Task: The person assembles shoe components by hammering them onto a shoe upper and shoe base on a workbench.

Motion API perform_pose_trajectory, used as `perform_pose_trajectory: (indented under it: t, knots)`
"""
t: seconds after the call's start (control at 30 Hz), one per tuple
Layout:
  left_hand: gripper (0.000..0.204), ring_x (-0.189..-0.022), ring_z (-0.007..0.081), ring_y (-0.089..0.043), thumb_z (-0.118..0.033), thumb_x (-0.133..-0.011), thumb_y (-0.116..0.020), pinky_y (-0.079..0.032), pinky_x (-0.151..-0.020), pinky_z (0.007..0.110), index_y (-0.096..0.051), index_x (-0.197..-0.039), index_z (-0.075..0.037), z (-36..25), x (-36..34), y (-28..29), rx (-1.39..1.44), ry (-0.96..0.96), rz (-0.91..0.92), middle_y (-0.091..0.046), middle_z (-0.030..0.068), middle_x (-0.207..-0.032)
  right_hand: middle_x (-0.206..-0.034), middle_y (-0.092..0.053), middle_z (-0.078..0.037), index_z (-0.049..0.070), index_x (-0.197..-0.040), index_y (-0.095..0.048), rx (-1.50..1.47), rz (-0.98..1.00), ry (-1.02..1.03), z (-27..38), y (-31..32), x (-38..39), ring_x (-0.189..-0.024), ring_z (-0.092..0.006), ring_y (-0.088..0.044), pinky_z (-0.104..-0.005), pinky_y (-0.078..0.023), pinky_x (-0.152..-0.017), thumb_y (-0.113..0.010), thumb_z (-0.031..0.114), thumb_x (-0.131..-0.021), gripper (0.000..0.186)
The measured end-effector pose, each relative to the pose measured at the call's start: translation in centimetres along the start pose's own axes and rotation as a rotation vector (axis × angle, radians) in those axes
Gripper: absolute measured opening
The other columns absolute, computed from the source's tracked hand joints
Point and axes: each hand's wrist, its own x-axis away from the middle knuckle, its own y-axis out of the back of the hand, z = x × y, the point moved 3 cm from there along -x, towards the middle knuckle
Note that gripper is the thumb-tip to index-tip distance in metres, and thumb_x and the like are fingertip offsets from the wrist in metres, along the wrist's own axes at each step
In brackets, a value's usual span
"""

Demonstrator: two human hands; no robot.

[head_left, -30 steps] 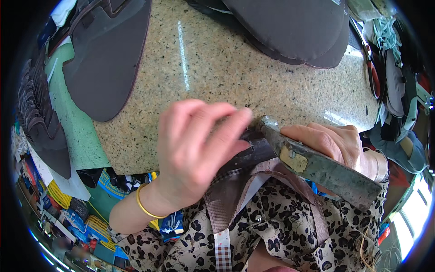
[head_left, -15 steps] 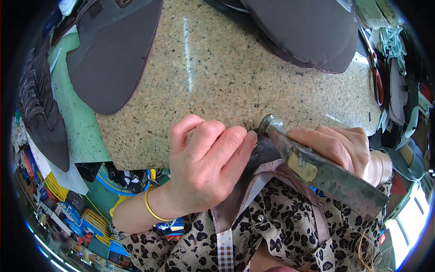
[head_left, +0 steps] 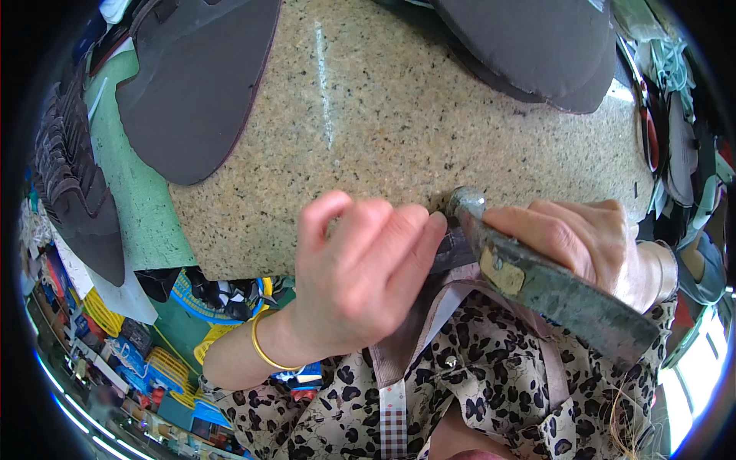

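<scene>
Metal hammer at stone slab's near edge; round face points far-left, long axis slants near-right, flat end off slab. Right hand curled closed on hammer. Left hand bent, fingertips at dark strip by slab's near edge; can't tell if pinching. Bare stone mid-slab, between dark panels at slab's left and far-right.
</scene>
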Motion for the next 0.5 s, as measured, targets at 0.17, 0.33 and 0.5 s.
perform_pose_trajectory:
  t: [0.17,0.33,0.5]
  knots:
    - [0.025,-0.073,0.0166,-0.050,-0.014,-0.063,-0.070,-0.036,-0.069,0.032,-0.070,-0.086,-0.006,1.2,0.2,-0.2,0.259,0.047,-0.009,-0.061,-0.0002,-0.083,-0.074,-0.064,-0.014,-0.005,-0.111,-0.052,0.022,-0.075,0.001,0.0,0.3,0.4,-0.056,-0.0210,-0.065,-0.0295,-0.052,-0.044,-0.065,0.027,-0.082,0.045]
    - [0.029,-0.073,0.0173,-0.050,-0.014,-0.056,-0.069,-0.037,-0.068,0.032,-0.071,-0.083,-0.008,-0.2,-0.3,0.2,0.007,-0.084,-0.049,-0.062,-0.0010,-0.081,-0.072,-0.063,-0.012,-0.004,-0.109,-0.053,-0.021,-0.079,0.011,0.3,0.1,0.2,-0.055,-0.0201,-0.065,-0.0304,-0.052,-0.043,-0.066,0.028,-0.080,0.046]
    - [0.025,-0.071,0.0179,-0.051,-0.011,-0.056,-0.068,-0.037,-0.063,0.030,-0.071,-0.081,-0.009,2.8,-0.2,-0.1,0.275,-0.028,0.015,-0.061,-0.0015,-0.077,-0.073,-0.065,-0.012,-0.002,-0.110,-0.053,-0.033,-0.131,0.029,-0.7,-0.9,0.1,-0.054,-0.0178,-0.064,-0.0288,-0.052,-0.040,-0.063,0.018,-0.084,0.035]
